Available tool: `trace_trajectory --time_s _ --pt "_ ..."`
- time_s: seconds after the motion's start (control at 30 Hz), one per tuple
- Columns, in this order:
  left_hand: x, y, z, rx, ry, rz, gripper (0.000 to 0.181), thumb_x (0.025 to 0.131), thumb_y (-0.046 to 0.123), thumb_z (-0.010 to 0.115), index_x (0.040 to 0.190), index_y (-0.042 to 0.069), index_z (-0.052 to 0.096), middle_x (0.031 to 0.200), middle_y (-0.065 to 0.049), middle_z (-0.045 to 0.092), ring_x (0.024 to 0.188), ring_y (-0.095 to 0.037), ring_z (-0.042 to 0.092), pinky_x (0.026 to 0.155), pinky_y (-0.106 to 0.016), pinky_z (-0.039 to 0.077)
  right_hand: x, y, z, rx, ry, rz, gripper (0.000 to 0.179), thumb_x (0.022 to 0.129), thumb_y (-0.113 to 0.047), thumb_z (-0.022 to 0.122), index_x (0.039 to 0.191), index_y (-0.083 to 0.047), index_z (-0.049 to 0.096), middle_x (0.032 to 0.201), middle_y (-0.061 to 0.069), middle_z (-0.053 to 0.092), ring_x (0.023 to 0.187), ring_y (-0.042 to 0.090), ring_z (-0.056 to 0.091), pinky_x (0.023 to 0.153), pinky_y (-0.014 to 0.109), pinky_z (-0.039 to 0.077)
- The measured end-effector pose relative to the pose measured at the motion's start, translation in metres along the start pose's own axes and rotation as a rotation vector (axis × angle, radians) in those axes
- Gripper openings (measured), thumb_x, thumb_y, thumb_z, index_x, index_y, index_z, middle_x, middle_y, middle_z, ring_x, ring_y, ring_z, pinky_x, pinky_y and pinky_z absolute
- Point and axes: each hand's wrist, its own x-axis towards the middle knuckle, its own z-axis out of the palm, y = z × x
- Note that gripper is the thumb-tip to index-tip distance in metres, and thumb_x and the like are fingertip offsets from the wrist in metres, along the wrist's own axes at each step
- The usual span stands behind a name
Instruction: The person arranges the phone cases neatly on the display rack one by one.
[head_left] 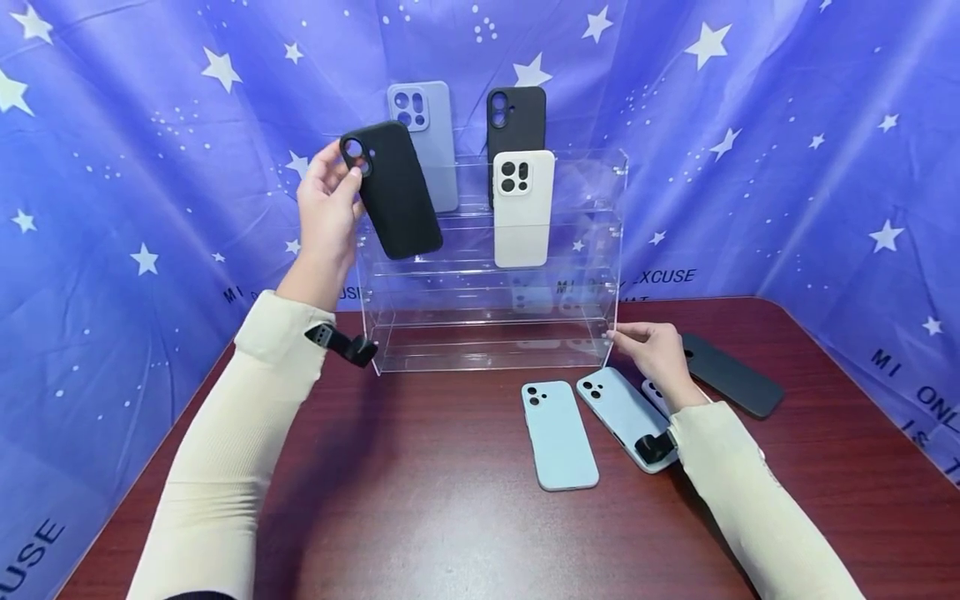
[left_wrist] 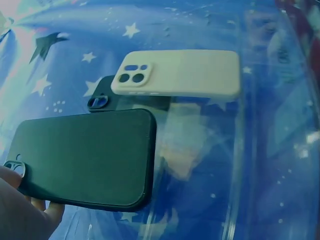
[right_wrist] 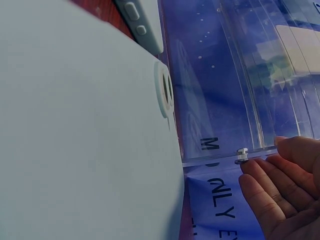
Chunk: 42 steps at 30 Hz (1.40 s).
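My left hand (head_left: 326, 204) pinches a black phone case (head_left: 399, 196) by its camera-hole end, raised at the upper left of a clear acrylic display stand (head_left: 487, 363). The case is tilted and overlaps a lavender-blue phone case (head_left: 435, 158) standing on the stand. A white phone case (head_left: 522, 237) leans on a lower tier, partly covering another black case (head_left: 531, 125); the left wrist view also shows this white case (left_wrist: 185, 72). Low on the stand's right side, my right hand (head_left: 660, 358) holds the panel edge between thumb and fingers, beside a small metal screw (right_wrist: 242, 155).
Two light blue phone cases, one nearer the middle (head_left: 561, 442) and one partly under my right wrist (head_left: 621, 410), lie on the dark red table (head_left: 420, 500). A dark case (head_left: 738, 379) and a mostly hidden pale case (head_left: 654, 395) lie farther right. A starry blue curtain (head_left: 750, 208) encloses the table.
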Motion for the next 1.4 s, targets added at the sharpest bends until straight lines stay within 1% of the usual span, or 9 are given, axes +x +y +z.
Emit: trace_trajectory --time_s 0.1,0.2,0.33,0.4,0.7,0.77,0.93,1.27,1.4 --pt "0.008 0.003 0.006 -0.059 0.033 0.005 0.031 0.093 -0.009 0.048 0.117 0.007 0.059 0.097 -0.006 0.059 0.095 -0.016 0.058 0.074 -0.032 0.053 0.0 0.0 0.0 0.001 -0.001 0.004 0.037 0.09 -0.03 0.065 0.111 0.0 0.069 0.106 0.018 0.068 0.103 0.028 0.059 0.073 0.028 0.046" --pt "0.016 0.004 0.012 -0.121 0.058 0.038 0.032 0.092 -0.011 0.047 0.116 0.006 0.06 0.099 -0.007 0.06 0.096 -0.016 0.059 0.083 -0.036 0.052 0.0 -0.001 0.0 0.003 0.002 0.004 0.038 0.09 -0.031 0.065 0.111 0.0 0.069 0.106 0.018 0.067 0.103 0.028 0.059 0.073 0.029 0.047" --pt "0.023 -0.003 0.019 -0.204 0.1 0.111 0.033 0.09 -0.015 0.047 0.116 0.001 0.059 0.096 -0.007 0.061 0.09 -0.016 0.058 0.085 -0.033 0.051 0.0 -0.001 0.0 0.012 -0.006 0.013 0.039 0.09 -0.033 0.064 0.112 0.0 0.068 0.107 0.018 0.067 0.104 0.029 0.058 0.075 0.03 0.047" --pt "0.026 -0.008 0.02 -0.212 0.118 0.146 0.034 0.089 -0.016 0.048 0.117 0.0 0.058 0.096 -0.007 0.061 0.088 -0.015 0.058 0.084 -0.031 0.05 0.0 -0.001 0.001 0.018 -0.01 0.021 0.04 0.09 -0.033 0.064 0.112 0.0 0.068 0.107 0.018 0.067 0.106 0.029 0.058 0.076 0.031 0.047" --pt "0.028 -0.028 0.018 -0.066 0.161 0.175 0.035 0.089 -0.011 0.052 0.119 0.005 0.062 0.095 -0.003 0.057 0.081 -0.014 0.057 0.071 -0.026 0.048 0.0 -0.001 0.001 0.014 -0.004 0.015 0.038 0.089 -0.032 0.065 0.111 -0.001 0.069 0.108 0.018 0.067 0.106 0.028 0.058 0.078 0.033 0.047" --pt "0.028 -0.029 0.019 -0.041 0.164 0.192 0.036 0.089 -0.012 0.053 0.12 0.005 0.062 0.094 -0.003 0.056 0.081 -0.013 0.056 0.071 -0.025 0.047 0.0 -0.001 0.001 0.018 -0.005 0.017 0.038 0.089 -0.032 0.065 0.111 -0.001 0.069 0.108 0.018 0.067 0.107 0.028 0.058 0.079 0.035 0.047" --pt "0.029 -0.033 0.021 0.004 0.172 0.209 0.036 0.089 -0.012 0.053 0.12 0.003 0.062 0.093 -0.002 0.056 0.082 -0.012 0.055 0.08 -0.022 0.047 0.0 0.0 0.002 0.024 -0.013 0.031 0.04 0.089 -0.033 0.065 0.112 -0.001 0.068 0.11 0.018 0.066 0.109 0.029 0.057 0.08 0.036 0.048" --pt "0.027 -0.046 0.019 0.036 0.193 0.159 0.029 0.084 -0.011 0.061 0.111 -0.001 0.067 0.09 -0.004 0.065 0.088 -0.015 0.061 0.083 -0.021 0.049 0.001 0.001 0.002 0.013 -0.002 0.012 0.038 0.089 -0.032 0.065 0.111 -0.001 0.069 0.107 0.017 0.068 0.103 0.027 0.059 0.073 0.03 0.048" --pt "0.026 -0.05 0.018 0.058 0.207 0.12 0.026 0.083 -0.009 0.065 0.107 -0.002 0.068 0.092 -0.006 0.067 0.085 -0.012 0.061 0.073 -0.02 0.049 0.0 0.0 0.002 0.009 0.002 0.01 0.038 0.089 -0.032 0.065 0.111 -0.002 0.069 0.107 0.017 0.068 0.104 0.027 0.059 0.073 0.03 0.048"
